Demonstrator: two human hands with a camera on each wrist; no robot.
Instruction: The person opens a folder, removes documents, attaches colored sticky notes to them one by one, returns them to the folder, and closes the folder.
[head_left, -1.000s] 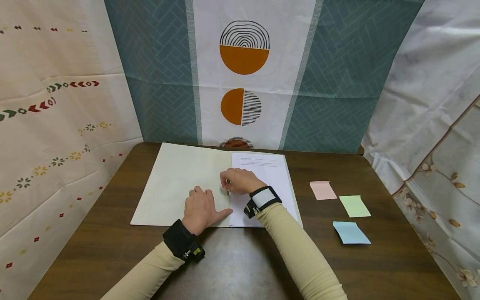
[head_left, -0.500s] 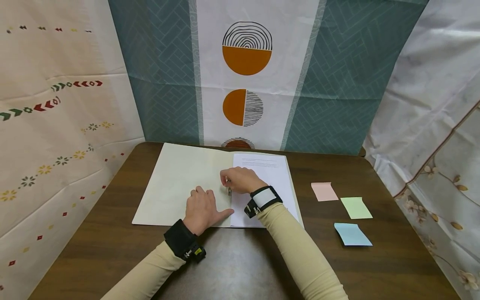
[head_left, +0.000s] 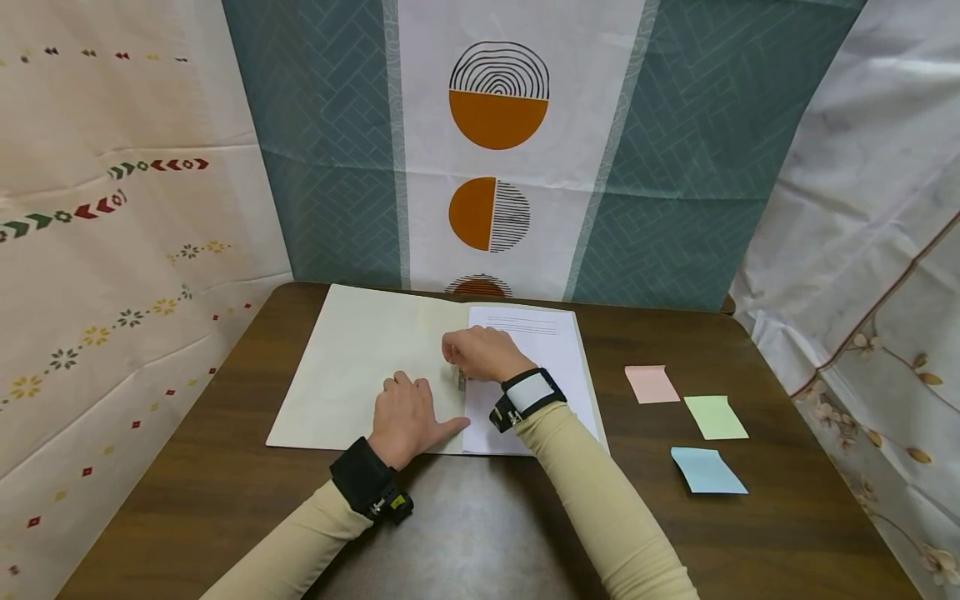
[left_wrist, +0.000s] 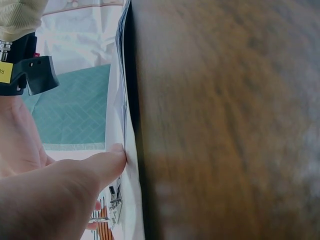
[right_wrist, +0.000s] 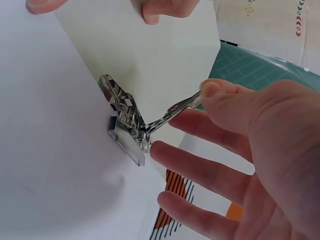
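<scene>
A cream folder lies spread on the table, with white printed sheets on its right half. At the fold sits a metal lever clip, its jaw over the sheets' left edge. My right hand pinches the clip's raised lever between thumb and forefinger, the other fingers spread beside it. My left hand rests on the folder's left half near the front edge. Its thumb reaches out to the edge of the sheets.
Three sticky notes lie on the brown table to the right: pink, green and blue. A patterned cloth hangs behind the table, with light curtains at either side.
My right hand has lifted slightly and moved a little toward the back, still at the clip. The left hand keeps its place. The head view has shifted slightly.
</scene>
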